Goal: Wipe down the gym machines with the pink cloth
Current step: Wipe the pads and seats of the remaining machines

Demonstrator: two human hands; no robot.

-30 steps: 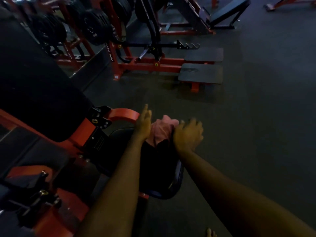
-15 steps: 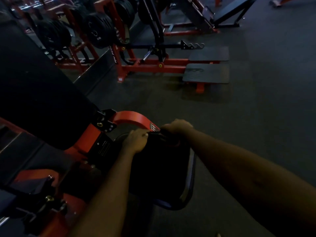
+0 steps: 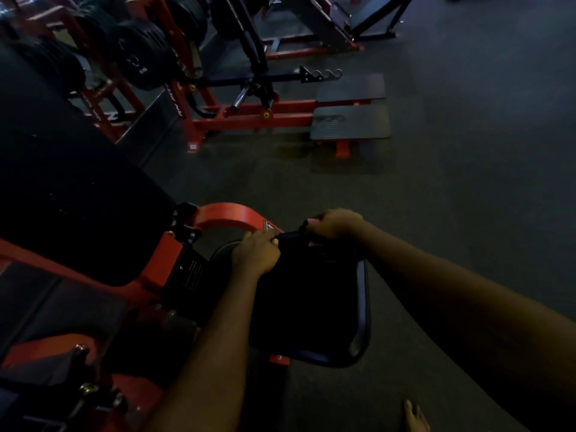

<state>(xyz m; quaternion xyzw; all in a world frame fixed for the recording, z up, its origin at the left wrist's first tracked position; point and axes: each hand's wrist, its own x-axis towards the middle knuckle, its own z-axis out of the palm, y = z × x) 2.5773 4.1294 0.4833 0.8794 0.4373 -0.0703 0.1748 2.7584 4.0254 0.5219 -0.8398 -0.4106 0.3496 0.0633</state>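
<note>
Dim gym, seen from above. At far left, a black back pad (image 3: 71,198) sits on a red frame (image 3: 230,213). Our left hand (image 3: 256,253) curls over the far edge of the black seat pad (image 3: 311,307). Just right of it, our right hand (image 3: 336,224) is clenched at the same edge. A pinkish sliver by its fingers is, we judge, the pink cloth (image 3: 311,221) bunched in its grip.

A second ago the cloth lay in plain sight on the seat, between flatter, open hands. Both hands have since slid forward and closed. We read this as the wipe reaching the seat's far edge, with its top likely covered. Dark floor (image 3: 467,198) lies to the right.
</note>
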